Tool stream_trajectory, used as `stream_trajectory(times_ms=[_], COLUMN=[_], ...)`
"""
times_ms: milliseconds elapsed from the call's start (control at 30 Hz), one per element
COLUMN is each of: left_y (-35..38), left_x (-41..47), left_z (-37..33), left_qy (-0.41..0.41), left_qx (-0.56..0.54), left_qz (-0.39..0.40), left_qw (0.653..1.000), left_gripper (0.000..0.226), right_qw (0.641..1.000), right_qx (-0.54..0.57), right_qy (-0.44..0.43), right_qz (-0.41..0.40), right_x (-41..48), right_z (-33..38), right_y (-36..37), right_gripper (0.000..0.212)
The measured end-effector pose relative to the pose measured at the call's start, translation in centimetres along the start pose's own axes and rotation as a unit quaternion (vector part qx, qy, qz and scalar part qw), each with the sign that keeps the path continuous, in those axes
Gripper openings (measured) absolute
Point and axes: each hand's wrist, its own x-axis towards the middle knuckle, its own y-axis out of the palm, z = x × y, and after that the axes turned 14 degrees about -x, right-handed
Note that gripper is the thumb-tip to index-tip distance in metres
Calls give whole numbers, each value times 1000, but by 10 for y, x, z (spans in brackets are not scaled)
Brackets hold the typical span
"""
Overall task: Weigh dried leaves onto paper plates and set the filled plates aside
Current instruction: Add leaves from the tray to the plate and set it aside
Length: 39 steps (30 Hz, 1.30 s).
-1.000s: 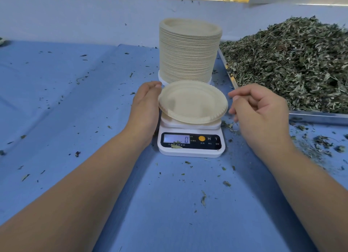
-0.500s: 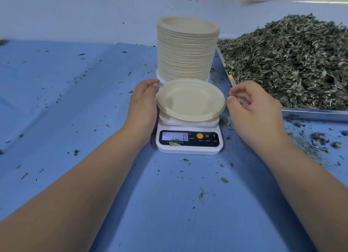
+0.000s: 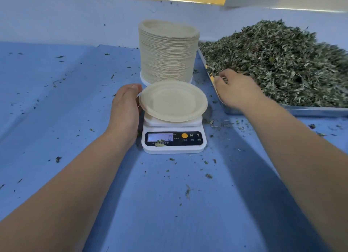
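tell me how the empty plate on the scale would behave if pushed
Probably very light: the plate looks like thin paper. It overhangs the scale, so a push on its rim may tip or slide it. The fluted rim likely keeps it fairly stiff.

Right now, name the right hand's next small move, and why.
Probably grip a pinch of dried leaves with the right hand and carry it to the paper plate. The plate lies empty on the scale, which reads 0; the left hand touches its rim; the right hand is at the pile's edge.
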Motion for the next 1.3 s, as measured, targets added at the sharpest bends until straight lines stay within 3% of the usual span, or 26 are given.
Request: stream_trajectory(times_ms=[100,233,333,433,467,567,633,733,867,1000,1067,1133,1200,1300], left_y=[-1,-1,0,0,0,0,0,1,2,1,0,0,0,0], left_x=[3,5,5,7,7,5,5,6,5,6,6,6,7,6], left_z=[1,2,3,3,3,1,1,2,2,4,5,4,5,4], left_qy=[-6,8,3,-3,-2,-1,3,9,10,17,16,19,15,13], left_qx=[-2,-12,-11,-19,-20,-19,-23,-36,-42,-38,-39,-34,-26,-21], left_qz=[-3,21,26,8,6,-1,2,16,33,25,18,27,33,29], left_qw=[1000,1000,1000,1000,1000,1000,1000,999,999,999,999,999,999,999], left_gripper=[39,34,16,24,27,33,32,11,24,15,23,34,24,25], right_qw=[985,973,980,991,988,972,968,981,994,988,984,982,987,992], right_qx=[-91,-125,-138,-133,-150,-204,-193,-146,-97,-126,-169,-141,-121,-123], right_qy=[17,5,-23,-10,9,52,45,26,8,19,58,67,40,18], right_qz=[145,192,138,-16,-28,106,155,126,45,-85,6,105,94,18], right_x=[14,16,19,18,17,13,11,8,-2,-7,-8,-10,-14,-21], right_z=[-5,0,-5,-12,-13,-10,-8,-10,-10,-10,-11,-13,-12,-6], right_y=[7,11,7,0,-2,-2,-1,1,8,5,2,3,9,16], right_gripper=[81,92,80,53,47,58,70,72,57,49,60,79,80,62])
